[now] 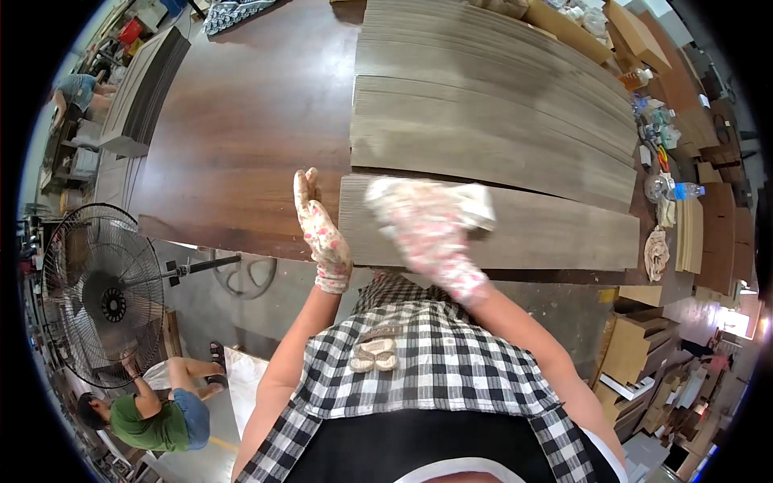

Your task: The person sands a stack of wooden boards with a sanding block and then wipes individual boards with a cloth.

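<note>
Across the near edge of the table lies a grey wood-grain board point(555, 229). My left hand point(324, 237), in a white glove with a pink pattern, stands against the board's left end. Its fingers are stretched upward and nothing is in them. Over the left part of the board, my right hand point(431, 229) wears a matching glove and is smeared by motion. It presses a crumpled white cloth point(477, 205) to the board's surface; the fingers are hard to make out. Beyond this board, more grey boards point(491, 133) lie in stacked rows.
The brown tabletop point(241, 105) extends left, with dark stacked panels point(145, 92) beyond it. A standing fan point(109, 302) is near left; a person in green point(153, 419) sits behind it. Bottles point(672, 189) and a bunched glove point(656, 253) lie at the right. Cartons point(628, 346) stand lower right.
</note>
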`<state>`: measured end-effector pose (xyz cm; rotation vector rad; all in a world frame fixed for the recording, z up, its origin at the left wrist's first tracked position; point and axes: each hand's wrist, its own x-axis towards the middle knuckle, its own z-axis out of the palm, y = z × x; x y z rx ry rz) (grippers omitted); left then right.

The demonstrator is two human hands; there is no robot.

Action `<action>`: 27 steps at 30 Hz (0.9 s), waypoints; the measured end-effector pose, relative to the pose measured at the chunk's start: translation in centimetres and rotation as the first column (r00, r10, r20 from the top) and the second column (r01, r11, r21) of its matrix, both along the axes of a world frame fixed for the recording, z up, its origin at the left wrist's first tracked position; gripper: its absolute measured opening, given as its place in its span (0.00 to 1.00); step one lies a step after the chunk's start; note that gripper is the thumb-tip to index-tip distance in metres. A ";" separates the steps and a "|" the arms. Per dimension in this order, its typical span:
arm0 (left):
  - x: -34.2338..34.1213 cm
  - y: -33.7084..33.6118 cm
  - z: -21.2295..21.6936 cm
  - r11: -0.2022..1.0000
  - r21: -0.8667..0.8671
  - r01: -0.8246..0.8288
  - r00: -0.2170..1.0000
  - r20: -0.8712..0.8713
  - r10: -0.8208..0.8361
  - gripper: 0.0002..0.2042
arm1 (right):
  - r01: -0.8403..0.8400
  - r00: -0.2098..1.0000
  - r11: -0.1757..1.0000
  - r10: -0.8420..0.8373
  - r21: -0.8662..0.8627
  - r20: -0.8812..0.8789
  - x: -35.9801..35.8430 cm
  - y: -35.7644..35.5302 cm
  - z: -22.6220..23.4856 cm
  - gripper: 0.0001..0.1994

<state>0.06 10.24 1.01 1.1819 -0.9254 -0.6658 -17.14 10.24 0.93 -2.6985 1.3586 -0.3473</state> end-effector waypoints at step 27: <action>4.9 -0.6 -2.2 0.912 0.332 -0.242 0.739 0.672 -0.049 0.14 | 0.608 -0.124 0.507 -0.700 0.612 0.703 -45.7 1.6 -1.4 0.15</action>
